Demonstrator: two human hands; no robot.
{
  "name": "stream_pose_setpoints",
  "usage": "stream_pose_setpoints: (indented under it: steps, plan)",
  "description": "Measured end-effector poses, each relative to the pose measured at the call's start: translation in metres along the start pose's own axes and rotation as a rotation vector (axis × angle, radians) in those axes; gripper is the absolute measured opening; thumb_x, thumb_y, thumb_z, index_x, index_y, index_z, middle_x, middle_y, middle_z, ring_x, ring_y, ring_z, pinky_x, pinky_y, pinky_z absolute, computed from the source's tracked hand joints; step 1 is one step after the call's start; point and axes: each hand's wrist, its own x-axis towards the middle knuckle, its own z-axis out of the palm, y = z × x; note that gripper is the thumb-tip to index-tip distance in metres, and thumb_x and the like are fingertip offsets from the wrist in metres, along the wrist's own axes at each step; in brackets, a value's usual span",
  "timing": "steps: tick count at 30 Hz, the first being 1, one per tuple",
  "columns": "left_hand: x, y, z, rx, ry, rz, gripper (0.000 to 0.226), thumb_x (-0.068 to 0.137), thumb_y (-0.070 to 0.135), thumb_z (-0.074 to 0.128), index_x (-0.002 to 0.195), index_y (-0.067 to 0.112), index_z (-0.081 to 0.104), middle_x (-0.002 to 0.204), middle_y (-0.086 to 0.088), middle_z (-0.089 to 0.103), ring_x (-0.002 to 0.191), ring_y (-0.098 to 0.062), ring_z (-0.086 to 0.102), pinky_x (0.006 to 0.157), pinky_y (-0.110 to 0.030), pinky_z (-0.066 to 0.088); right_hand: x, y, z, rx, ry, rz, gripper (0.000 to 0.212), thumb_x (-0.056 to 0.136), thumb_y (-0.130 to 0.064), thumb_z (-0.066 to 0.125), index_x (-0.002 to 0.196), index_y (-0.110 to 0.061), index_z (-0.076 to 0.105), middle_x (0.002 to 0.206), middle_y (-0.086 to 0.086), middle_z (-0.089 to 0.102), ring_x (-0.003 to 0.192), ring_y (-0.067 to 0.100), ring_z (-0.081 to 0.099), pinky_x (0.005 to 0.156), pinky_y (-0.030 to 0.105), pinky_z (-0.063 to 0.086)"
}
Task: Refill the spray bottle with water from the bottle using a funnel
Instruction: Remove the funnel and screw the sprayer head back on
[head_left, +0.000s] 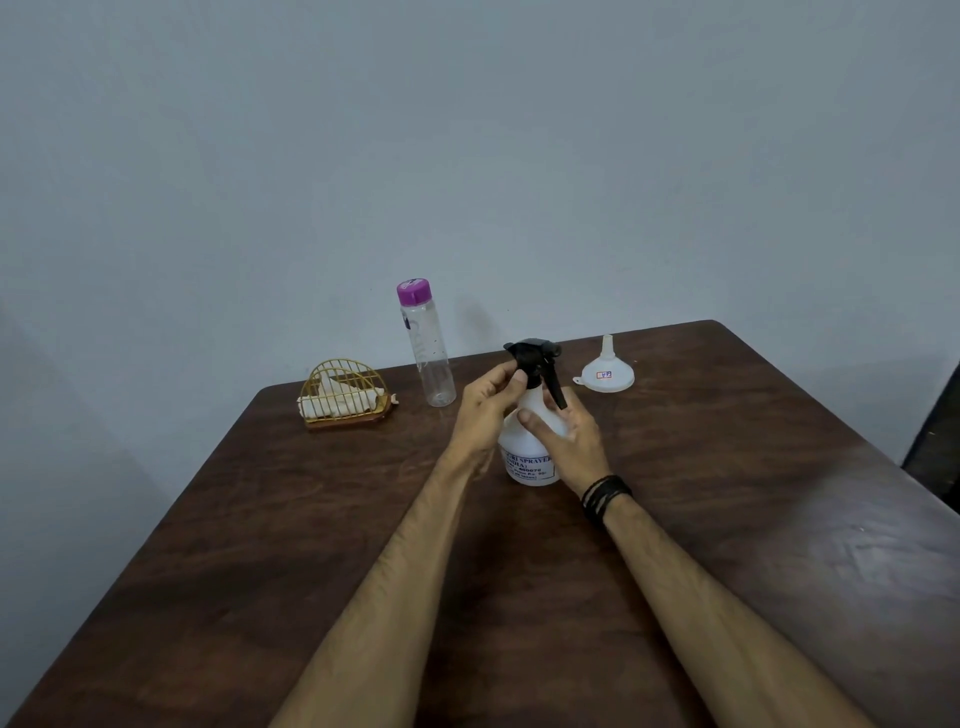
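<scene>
White plastic is what we have between our hands: the spray bottle (529, 452) stands upright on the dark wooden worktop (727, 493), near its middle, with its black trigger head (537, 364) on top. Our left hand (485, 410) pinches the collar of that head with thumb and fingertips, while our right hand (569, 431) rests against the body with fingers mostly straight, steadying more than gripping. We judge that we are at the unscrewing step, with the head not yet off. The clear water bottle (428, 345) with its purple cap (414, 291) stands just behind and to the left, capped, and we cannot tell how much water it holds. The white funnel (607, 370) sits mouth-down behind and to the right, spout up, well clear of our fingers. A gold wire holder (344, 397) with cloth in it lies further left. What could go wrong from here: the body looks light and our right hand only props it, so a firm twist from the left may spin or tip the whole bottle rather than loosen the collar. Lifting the head carelessly could drag the dip tube and fling drops, and a sideways sweep of the left elbow could topple the tall, narrow water bottle.
</scene>
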Motion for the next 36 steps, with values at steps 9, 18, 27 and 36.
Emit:
stream_pose_setpoints:
  steps: [9,18,27,36]
  plan:
    - [-0.001,0.003,0.002,0.073,0.01,0.041,0.025,0.093,0.019,0.066,0.117,0.012,0.069,0.116,-0.01,0.073,0.113,-0.023,0.067,0.101,-0.035,0.052,-0.002,-0.005,-0.003,0.079,-0.085,0.025,0.033,0.08,-0.058,0.071,0.11,-0.045,0.066,0.115,-0.004,0.071,0.112,0.017,0.066,0.099,0.052,0.051]
    - [-0.004,-0.007,0.008,0.016,0.097,0.036,0.034,0.09,0.026,0.069,0.119,0.009,0.065,0.115,-0.015,0.072,0.114,-0.032,0.066,0.103,-0.047,0.051,-0.003,-0.005,0.0,0.079,-0.082,0.013,0.034,0.086,-0.057,0.067,0.113,-0.036,0.066,0.114,-0.004,0.072,0.111,0.016,0.067,0.099,0.051,0.052]
    - [-0.002,-0.005,0.007,0.029,0.027,0.03,0.039,0.096,0.03,0.057,0.122,0.001,0.061,0.11,-0.004,0.074,0.104,-0.015,0.069,0.09,-0.026,0.055,0.002,0.005,0.002,0.06,-0.062,0.005,0.053,0.077,-0.07,0.066,0.114,-0.033,0.068,0.116,-0.006,0.069,0.114,0.014,0.063,0.101,0.051,0.05]
    - [-0.007,-0.021,0.001,0.101,0.078,-0.055,0.029,0.098,0.031,0.06,0.116,0.009,0.069,0.115,-0.012,0.072,0.106,-0.024,0.068,0.098,-0.048,0.053,0.004,0.006,0.007,-0.127,0.095,-0.066,0.041,0.068,-0.064,0.065,0.09,-0.029,0.069,0.096,-0.005,0.059,0.102,0.018,0.055,0.085,0.038,0.047]
